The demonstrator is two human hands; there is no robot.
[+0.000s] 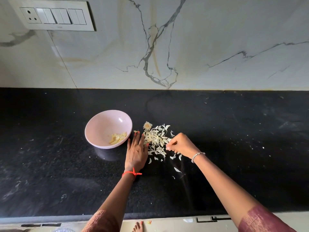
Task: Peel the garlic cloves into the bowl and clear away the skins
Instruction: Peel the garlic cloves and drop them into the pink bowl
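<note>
so the left hand (pixel 136 153) lies flat, grip apart, seemingly walling in the skins (pixel 156 141) just right of it while the right hand (pixel 181 144) pinches them in a curled grip; peeled cloves (pixel 117 138) sit in the bowl (pixel 93 126) just left.

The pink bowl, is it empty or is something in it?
Not empty: the bowl holds a small heap of peeled garlic cloves.

White switch panel (pixel 55 15) on veined marble wall (pixel 217 30) above black speckled counter (pixel 50 164).
</note>
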